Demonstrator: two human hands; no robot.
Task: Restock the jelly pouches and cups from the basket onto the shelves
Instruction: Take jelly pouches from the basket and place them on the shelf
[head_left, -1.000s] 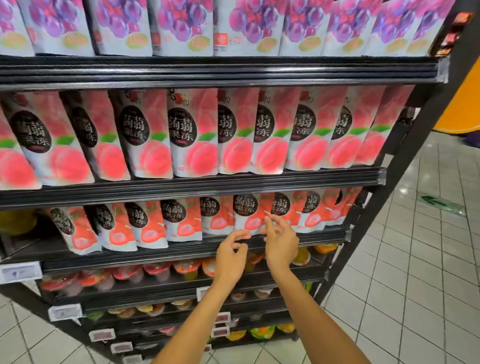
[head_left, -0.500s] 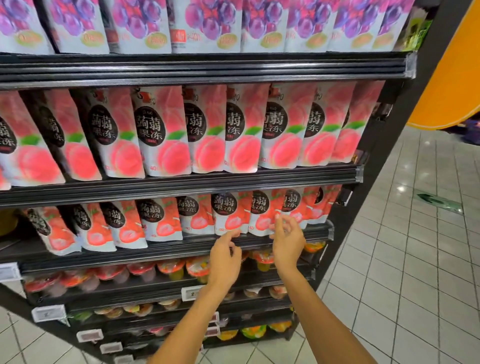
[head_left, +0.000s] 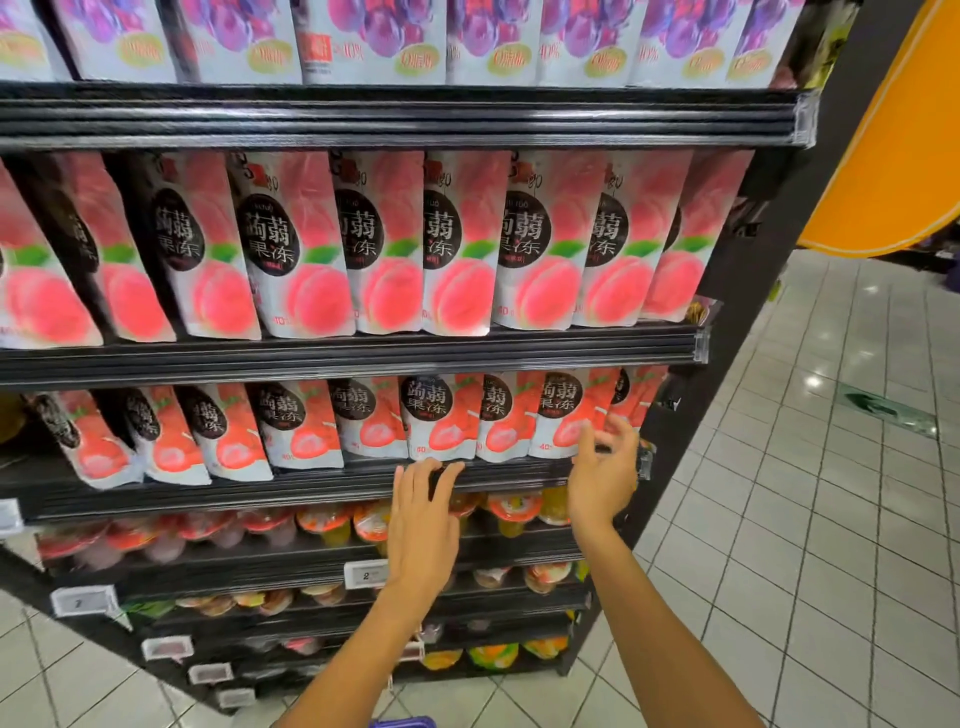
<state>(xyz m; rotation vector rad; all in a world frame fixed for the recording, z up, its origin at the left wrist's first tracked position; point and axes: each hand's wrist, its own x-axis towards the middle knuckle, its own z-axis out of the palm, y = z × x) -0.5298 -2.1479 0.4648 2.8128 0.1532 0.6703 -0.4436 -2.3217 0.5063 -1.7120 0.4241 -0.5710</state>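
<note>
— What is the person wearing?
— Only bare parts show: the left hand (head_left: 421, 525) and the right hand (head_left: 602, 488), each on a slim forearm uncovered from the wrist to the view's bottom edge.
— Any marks on them?
— The right fingers (head_left: 626, 434) are too blurred to tell; the forearms look smooth.

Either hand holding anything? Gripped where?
Nothing held. Left hand rests its fingers on the shelf rail; right hand hovers open by the lower corner of a jelly pouch.
</note>
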